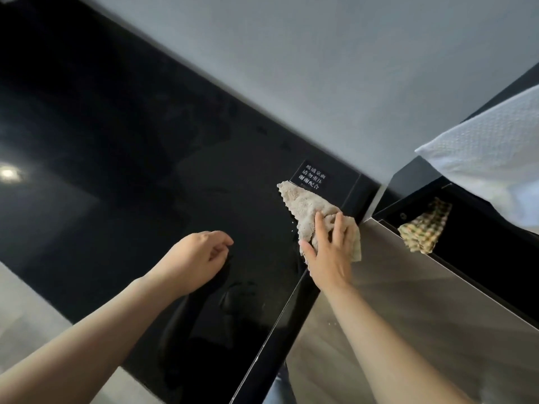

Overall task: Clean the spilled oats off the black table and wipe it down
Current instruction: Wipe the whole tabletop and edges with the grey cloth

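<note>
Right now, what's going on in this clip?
A person is wiping a black table. The right hand presses a beige cloth near the table's corner, beside a small sign; a few oat flakes lie by the cloth's edge. The left hand hovers over the table, loosely curled, holding nothing.

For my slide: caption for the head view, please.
Right hand presses beige cloth on black table; left hand hovers empty.

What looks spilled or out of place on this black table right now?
A few pale flecks, likely oats, lie on the table just left of the beige cloth under the right hand. Streaky smears show on the glossy top closer to the person.
</note>
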`<action>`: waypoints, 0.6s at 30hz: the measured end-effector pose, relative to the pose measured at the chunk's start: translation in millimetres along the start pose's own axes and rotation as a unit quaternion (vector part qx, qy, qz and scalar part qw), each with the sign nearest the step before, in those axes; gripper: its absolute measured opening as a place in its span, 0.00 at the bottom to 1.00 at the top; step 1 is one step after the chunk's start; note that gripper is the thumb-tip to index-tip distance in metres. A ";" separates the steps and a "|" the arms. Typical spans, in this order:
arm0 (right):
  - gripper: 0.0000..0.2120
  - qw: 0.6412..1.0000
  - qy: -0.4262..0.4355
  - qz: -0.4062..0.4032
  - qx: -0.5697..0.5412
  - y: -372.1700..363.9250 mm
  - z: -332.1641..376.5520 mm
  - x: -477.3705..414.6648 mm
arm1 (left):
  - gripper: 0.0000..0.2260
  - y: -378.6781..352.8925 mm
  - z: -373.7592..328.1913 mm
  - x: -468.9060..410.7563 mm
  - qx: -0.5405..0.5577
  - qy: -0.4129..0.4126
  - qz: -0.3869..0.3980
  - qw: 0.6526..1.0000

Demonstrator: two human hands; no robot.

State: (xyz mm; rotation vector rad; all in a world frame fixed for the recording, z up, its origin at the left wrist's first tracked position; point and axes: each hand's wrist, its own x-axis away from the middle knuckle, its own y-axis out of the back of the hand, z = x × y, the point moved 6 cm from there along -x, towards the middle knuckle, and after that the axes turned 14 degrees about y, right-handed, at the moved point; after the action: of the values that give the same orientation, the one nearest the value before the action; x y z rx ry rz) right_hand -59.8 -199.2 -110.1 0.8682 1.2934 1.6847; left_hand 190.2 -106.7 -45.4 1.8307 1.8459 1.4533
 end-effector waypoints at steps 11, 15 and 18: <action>0.18 0.987 0.049 -0.145 0.041 7.5 -23.0 -30.2 | 0.10 -24.0 -22.1 -55.7 -0.014 -0.019 -0.066 0.998; 0.21 0.982 0.017 -0.175 -0.072 18.0 -33.5 -23.6 | 0.14 -28.8 -18.1 -55.6 -0.043 0.001 -0.077 0.996; 0.21 0.970 -0.057 -0.218 -0.094 37.1 -47.7 -16.7 | 0.18 -35.2 -17.0 -48.4 -0.058 -0.003 -0.060 0.997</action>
State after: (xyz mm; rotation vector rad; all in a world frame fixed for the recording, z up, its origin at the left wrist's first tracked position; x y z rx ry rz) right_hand -102.2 -238.6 -85.9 0.5134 1.1262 1.3611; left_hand 165.9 -147.8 -85.3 1.6398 1.7958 1.4779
